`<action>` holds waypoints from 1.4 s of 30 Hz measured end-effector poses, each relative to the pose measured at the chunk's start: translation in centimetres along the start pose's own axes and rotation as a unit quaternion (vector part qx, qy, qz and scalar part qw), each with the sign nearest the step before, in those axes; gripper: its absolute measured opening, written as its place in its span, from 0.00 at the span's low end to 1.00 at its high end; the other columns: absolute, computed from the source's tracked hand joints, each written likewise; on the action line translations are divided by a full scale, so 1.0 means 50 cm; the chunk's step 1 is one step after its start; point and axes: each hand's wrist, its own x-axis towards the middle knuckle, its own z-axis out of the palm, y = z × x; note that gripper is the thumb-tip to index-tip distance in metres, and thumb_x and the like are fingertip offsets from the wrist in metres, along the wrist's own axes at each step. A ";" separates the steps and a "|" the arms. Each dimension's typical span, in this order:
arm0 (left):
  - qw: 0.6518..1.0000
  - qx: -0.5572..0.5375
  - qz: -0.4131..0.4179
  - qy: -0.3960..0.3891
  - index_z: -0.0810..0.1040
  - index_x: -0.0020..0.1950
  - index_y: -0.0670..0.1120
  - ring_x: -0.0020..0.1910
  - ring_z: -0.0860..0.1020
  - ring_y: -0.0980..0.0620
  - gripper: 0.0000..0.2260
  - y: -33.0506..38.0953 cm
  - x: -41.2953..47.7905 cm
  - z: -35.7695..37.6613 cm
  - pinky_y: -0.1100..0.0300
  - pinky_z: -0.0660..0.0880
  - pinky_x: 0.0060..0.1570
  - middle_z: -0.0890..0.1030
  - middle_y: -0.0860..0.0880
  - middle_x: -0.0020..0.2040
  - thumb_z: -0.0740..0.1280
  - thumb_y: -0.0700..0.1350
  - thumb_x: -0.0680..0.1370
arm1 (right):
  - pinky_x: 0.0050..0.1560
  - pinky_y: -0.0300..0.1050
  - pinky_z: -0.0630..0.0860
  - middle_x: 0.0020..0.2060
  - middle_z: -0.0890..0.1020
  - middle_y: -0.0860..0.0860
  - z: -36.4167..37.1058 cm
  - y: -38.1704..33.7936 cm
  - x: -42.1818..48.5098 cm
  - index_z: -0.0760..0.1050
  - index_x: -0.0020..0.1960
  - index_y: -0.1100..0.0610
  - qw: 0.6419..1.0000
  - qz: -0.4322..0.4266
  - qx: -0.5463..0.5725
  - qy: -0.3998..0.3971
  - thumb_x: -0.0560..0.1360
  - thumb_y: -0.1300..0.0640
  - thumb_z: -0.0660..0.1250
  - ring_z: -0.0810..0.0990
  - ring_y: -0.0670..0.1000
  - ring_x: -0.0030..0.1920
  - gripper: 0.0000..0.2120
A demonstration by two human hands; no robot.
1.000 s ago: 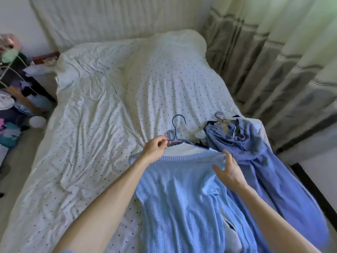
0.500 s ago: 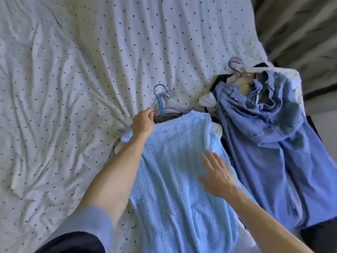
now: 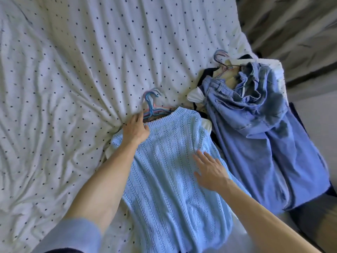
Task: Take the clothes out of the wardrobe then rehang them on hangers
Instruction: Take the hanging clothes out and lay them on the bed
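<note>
A light blue knit sweater (image 3: 169,170) lies flat on the bed, its neckline pointing away from me. Blue and pink hangers (image 3: 152,105) stick out of that neckline, hooks up. My left hand (image 3: 135,129) rests on the sweater's left shoulder by the collar, fingers fairly straight. Spread flat on the sweater's right side is my right hand (image 3: 209,170). To the right, a pile of blue denim clothes (image 3: 259,128) lies with another hanger (image 3: 223,61) at its top.
The bed is covered by a crumpled white sheet with dark dots (image 3: 82,70), wide and bare on the left. Grey curtains (image 3: 300,30) hang at the upper right. White and dark garments (image 3: 196,96) peek from under the denim.
The view dropped from the whole bed down to the clothes. The sweater went from being held at its neckline to lying flat. My right hand slid down onto its body.
</note>
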 end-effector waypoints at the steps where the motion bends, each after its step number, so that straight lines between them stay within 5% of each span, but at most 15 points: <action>1: 1.000 0.021 0.007 -0.011 0.57 0.80 0.45 0.75 0.64 0.42 0.28 0.004 -0.025 -0.008 0.45 0.66 0.71 0.63 0.43 0.78 0.59 0.50 0.82 | 0.78 0.54 0.53 0.80 0.53 0.45 -0.016 0.000 -0.014 0.51 0.80 0.47 1.000 0.002 -0.001 0.005 0.81 0.46 0.57 0.50 0.51 0.80 0.30; 5: 0.994 0.063 0.028 -0.082 0.59 0.80 0.49 0.77 0.61 0.44 0.27 0.044 -0.137 -0.034 0.44 0.62 0.73 0.61 0.46 0.79 0.57 0.54 0.82 | 0.75 0.50 0.60 0.73 0.69 0.46 -0.082 0.014 -0.103 0.68 0.74 0.50 1.000 0.016 0.008 0.021 0.83 0.47 0.55 0.58 0.51 0.78 0.21; 11: 0.982 0.096 0.136 -0.086 0.60 0.80 0.50 0.76 0.63 0.45 0.27 0.198 -0.307 -0.060 0.43 0.63 0.72 0.65 0.47 0.78 0.59 0.56 0.82 | 0.68 0.49 0.70 0.67 0.76 0.44 -0.126 0.084 -0.311 0.72 0.71 0.50 0.985 0.040 0.079 0.147 0.83 0.52 0.55 0.66 0.51 0.74 0.18; 15: 0.961 0.140 0.230 -0.060 0.62 0.79 0.51 0.77 0.61 0.46 0.28 0.353 -0.428 -0.071 0.44 0.59 0.74 0.63 0.47 0.79 0.58 0.61 0.81 | 0.73 0.49 0.65 0.72 0.72 0.44 -0.096 0.153 -0.493 0.70 0.74 0.49 0.949 0.079 0.122 0.280 0.83 0.52 0.57 0.61 0.50 0.78 0.20; 19: 0.916 0.209 0.341 -0.029 0.62 0.79 0.52 0.79 0.57 0.46 0.30 0.529 -0.554 -0.069 0.41 0.53 0.76 0.61 0.47 0.79 0.56 0.63 0.80 | 0.71 0.52 0.69 0.69 0.77 0.48 -0.034 0.241 -0.696 0.75 0.71 0.51 0.883 0.150 0.153 0.417 0.80 0.55 0.65 0.67 0.53 0.75 0.19; 27: 0.764 0.296 0.574 0.019 0.61 0.79 0.57 0.80 0.54 0.51 0.28 0.930 -0.919 0.061 0.45 0.50 0.77 0.60 0.52 0.80 0.56 0.64 0.81 | 0.74 0.51 0.65 0.66 0.79 0.51 0.223 0.365 -1.146 0.79 0.66 0.52 0.671 0.392 0.246 0.579 0.76 0.57 0.71 0.71 0.55 0.72 0.18; 31: 0.664 0.263 0.699 0.021 0.65 0.76 0.60 0.77 0.59 0.53 0.25 1.075 -1.157 0.185 0.51 0.55 0.76 0.65 0.54 0.77 0.58 0.64 0.80 | 0.76 0.52 0.62 0.70 0.75 0.46 0.389 0.371 -1.340 0.76 0.69 0.46 0.575 0.498 0.287 0.582 0.79 0.53 0.66 0.65 0.50 0.76 0.19; 42: 0.404 0.244 0.879 -0.076 0.64 0.76 0.62 0.77 0.60 0.54 0.25 1.193 -1.723 0.564 0.56 0.55 0.74 0.65 0.57 0.77 0.55 0.66 0.80 | 0.69 0.49 0.68 0.63 0.81 0.50 0.775 0.240 -1.688 0.81 0.64 0.51 0.354 0.715 0.272 0.538 0.76 0.58 0.72 0.74 0.55 0.69 0.17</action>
